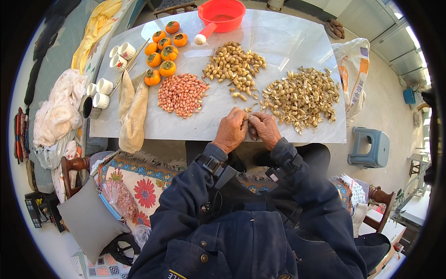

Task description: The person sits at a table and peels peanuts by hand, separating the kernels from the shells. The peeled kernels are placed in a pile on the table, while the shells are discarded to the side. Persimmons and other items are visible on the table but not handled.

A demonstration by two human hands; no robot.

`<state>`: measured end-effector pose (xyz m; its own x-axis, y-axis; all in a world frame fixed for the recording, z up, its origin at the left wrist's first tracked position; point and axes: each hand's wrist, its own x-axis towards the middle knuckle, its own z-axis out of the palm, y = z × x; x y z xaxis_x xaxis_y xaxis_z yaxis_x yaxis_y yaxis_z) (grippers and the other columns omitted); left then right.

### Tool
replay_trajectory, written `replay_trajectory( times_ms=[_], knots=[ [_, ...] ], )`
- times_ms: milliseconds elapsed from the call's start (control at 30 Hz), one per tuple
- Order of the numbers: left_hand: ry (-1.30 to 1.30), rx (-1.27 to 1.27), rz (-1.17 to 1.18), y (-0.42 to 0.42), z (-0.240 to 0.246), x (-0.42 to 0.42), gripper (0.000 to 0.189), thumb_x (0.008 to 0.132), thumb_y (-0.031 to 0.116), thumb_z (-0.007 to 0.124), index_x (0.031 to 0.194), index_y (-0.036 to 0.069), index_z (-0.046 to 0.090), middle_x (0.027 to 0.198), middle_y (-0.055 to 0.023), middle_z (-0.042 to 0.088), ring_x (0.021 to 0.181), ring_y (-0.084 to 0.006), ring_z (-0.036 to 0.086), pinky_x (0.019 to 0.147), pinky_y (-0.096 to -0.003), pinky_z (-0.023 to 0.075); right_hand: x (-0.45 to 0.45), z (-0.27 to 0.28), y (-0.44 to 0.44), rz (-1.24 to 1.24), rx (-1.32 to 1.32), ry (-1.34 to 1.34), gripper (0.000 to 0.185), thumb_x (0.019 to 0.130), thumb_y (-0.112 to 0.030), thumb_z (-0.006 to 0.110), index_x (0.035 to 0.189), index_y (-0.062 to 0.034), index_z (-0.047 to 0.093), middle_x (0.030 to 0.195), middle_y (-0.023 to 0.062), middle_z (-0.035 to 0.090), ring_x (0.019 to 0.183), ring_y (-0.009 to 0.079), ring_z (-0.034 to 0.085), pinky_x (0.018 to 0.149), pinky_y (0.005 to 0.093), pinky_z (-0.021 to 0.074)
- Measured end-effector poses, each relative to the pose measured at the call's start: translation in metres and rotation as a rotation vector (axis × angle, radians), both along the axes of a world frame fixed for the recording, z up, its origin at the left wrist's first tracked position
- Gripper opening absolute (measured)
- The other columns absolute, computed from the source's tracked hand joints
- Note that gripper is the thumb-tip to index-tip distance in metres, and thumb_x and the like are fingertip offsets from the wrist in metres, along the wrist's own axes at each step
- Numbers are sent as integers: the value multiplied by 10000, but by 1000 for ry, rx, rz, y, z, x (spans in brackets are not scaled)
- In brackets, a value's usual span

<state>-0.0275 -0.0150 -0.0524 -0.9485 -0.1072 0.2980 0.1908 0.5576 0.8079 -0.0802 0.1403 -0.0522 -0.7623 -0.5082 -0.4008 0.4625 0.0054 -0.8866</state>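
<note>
My left hand [230, 129] and my right hand [263, 129] meet at the table's near edge, thumbs and forefingers pinched together. Something small, perhaps a peanut pod, seems to be between the fingertips, mostly hidden. Beyond the hands lies a pile of unshelled peanuts [234, 62], a few strays nearest me. Left of it is a heap of pink-skinned shelled peanuts [182, 94]. A larger mound of empty peanut shells [303, 97] spreads to the right, close to my right hand.
On the marble-patterned table [174, 130] are several persimmons [169, 53], a red plastic ladle [223, 15], white cups [104, 86], sticks and a beige cloth [134, 115]. A white woven sack [352, 80] stands at its right, near a blue-grey plastic stool [369, 147]. A patterned seat cover [139, 185] lies behind me.
</note>
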Motion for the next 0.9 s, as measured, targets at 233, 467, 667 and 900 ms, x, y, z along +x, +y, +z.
replay_trajectory(
  times_ms=[233,467,667,900],
  knots=[
    [8,14,24,-4,0,0,191,799,-69,620,972,12,626,931,-156,633,811,-354,658,693,-393,532,-1,3,-1,53,18,30,264,1013,-206,592,1062,44,659,708,3,561,552,76,502,467,244,428],
    [-43,-45,31,-13,-3,-1,149,812,-41,649,951,13,641,915,-159,625,804,-362,655,682,-402,529,-3,5,-2,85,97,26,229,981,-199,628,1013,26,661,666,2,560,559,77,531,467,243,439],
    [-170,-508,298,-59,-2,-6,156,842,34,648,996,56,649,937,-150,607,806,-367,651,662,-464,514,-19,-2,3,-2,490,547,198,880,-155,677,923,38,674,678,114,655,582,211,633,570,348,516],
    [-30,-467,294,-58,3,-35,190,848,78,656,1037,72,663,960,-141,617,801,-372,661,664,-470,515,-34,7,18,-231,635,739,219,888,-139,689,1057,1,681,732,135,673,634,231,642,613,355,512]
  ],
)
